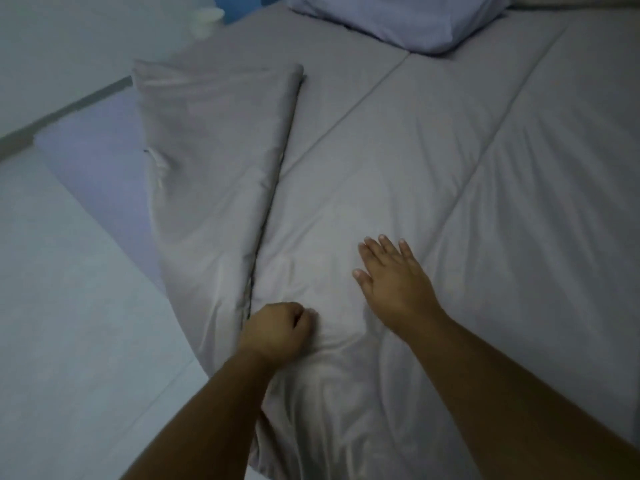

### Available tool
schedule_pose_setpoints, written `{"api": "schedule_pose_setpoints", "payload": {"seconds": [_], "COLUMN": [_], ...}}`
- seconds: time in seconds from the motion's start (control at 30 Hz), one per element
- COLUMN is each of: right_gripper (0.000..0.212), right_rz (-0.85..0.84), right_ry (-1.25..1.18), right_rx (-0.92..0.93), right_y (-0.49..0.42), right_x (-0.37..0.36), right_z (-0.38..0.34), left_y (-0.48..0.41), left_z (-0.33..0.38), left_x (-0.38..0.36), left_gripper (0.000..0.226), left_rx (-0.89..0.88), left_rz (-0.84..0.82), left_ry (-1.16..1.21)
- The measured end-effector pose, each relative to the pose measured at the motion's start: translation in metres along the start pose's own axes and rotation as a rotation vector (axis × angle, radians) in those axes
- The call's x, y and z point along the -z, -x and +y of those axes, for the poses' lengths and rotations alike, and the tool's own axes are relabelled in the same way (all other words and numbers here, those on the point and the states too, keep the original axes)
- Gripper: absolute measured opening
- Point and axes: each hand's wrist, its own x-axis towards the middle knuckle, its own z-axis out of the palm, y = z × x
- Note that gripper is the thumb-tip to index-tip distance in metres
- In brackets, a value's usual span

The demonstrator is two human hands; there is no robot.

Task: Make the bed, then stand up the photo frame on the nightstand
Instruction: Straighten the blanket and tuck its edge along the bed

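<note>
A grey quilted blanket (433, 174) covers the bed. Its left edge is folded back onto itself in a long flap (211, 161) that hangs over the bed's side. My left hand (277, 332) is closed in a fist on the blanket next to the foot of that fold; whether it pinches cloth I cannot tell. My right hand (394, 275) lies flat on the blanket with its fingers spread. A lavender pillow (398, 19) rests at the head of the bed. No photo frame or nightstand is in view.
The lavender side of the mattress (97, 157) shows below the folded flap. Pale floor (69, 323) runs along the left of the bed. A white object (207, 19) stands by the wall at the upper left.
</note>
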Motion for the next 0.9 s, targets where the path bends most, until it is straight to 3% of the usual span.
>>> {"api": "schedule_pose_setpoints", "payload": {"seconds": [0.2,0.33,0.47,0.67,0.9], "right_gripper": [0.065,0.072,0.059,0.055,0.051], "right_rz": [0.106,0.138,0.191,0.203,0.276], "right_ry": [-0.033,-0.039,-0.020,-0.041,-0.088], "right_rx": [-0.127,-0.170,-0.207,-0.284,-0.307], "right_y": [-0.096,-0.140,-0.179,-0.259,-0.343], "right_x": [0.008,0.009,0.013,0.013,0.025], "right_z": [-0.065,-0.093,-0.095,-0.085,-0.091], "left_y": [-0.096,-0.143,-0.192,-0.269,-0.358], "left_z": [-0.031,-0.045,-0.058,-0.075,-0.092], "left_x": [0.089,0.123,0.145,0.177,0.219], "left_gripper": [0.042,0.040,0.023,0.056,0.062], "left_rx": [-0.222,-0.316,-0.429,-0.506,-0.509], "left_rz": [0.027,-0.037,-0.009,0.073,0.085], "left_ry": [-0.090,-0.211,-0.246,-0.283,-0.361]}}
